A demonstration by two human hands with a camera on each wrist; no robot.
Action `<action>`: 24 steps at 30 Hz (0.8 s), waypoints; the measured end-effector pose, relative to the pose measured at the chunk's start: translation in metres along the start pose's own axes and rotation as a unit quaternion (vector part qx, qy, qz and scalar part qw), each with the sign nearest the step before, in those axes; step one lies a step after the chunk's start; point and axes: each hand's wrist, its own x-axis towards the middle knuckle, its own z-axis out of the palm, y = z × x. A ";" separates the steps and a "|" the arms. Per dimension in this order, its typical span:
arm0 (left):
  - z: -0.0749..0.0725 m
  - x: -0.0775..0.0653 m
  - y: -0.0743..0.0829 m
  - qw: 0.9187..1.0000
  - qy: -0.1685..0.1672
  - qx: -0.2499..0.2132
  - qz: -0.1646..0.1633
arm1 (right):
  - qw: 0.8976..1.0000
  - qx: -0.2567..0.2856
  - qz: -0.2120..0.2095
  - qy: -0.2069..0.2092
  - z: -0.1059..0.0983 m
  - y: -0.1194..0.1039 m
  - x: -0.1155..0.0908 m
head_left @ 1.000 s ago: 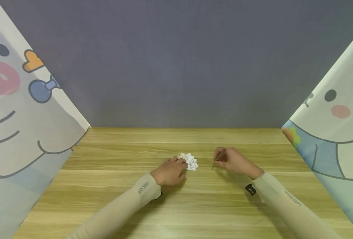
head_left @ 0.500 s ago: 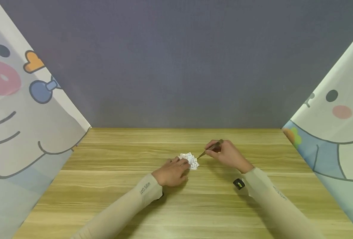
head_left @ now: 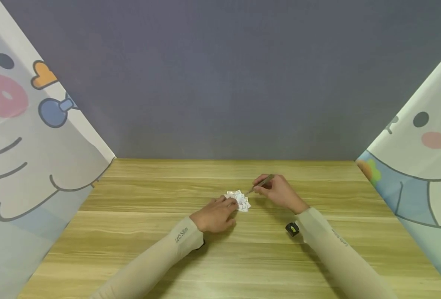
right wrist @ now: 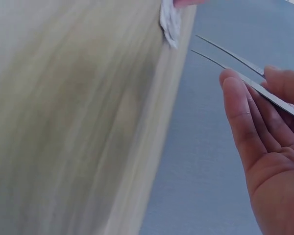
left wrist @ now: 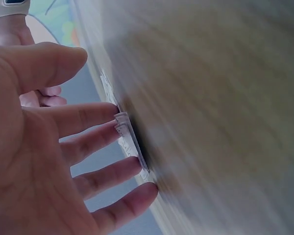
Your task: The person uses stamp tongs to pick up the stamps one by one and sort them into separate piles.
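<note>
Table (head_left: 242, 268): evenly bright, faint sheen at the near edge; grain smeared in both wrist views
Sleeves (head_left: 157, 257): soft shadows along their inner sides
Wall (head_left: 220, 83): dimmer, dull
Paper (head_left: 243, 203): pale, print unreadable
Tweezers (right wrist: 257, 87): fairly sharp up close

Right grip (right wrist: 272, 156) pinching tweezers (right wrist: 267, 93), tips apart, near white papers (right wrist: 170, 22) on wooden table (right wrist: 88, 107); blue-grey backdrop (right wrist: 201, 147) behind.
</note>
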 end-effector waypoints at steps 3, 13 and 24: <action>0.000 0.000 0.000 1.000 0.001 0.001 -0.001 | 1.000 -0.007 -0.004 0.003 0.003 0.001 0.002; 0.001 0.002 0.002 1.000 -0.006 -0.001 -0.012 | 1.000 -0.005 0.001 0.001 0.011 0.007 0.003; -0.001 0.001 0.004 1.000 -0.009 0.005 -0.014 | 1.000 0.000 -0.005 0.000 0.012 0.010 0.004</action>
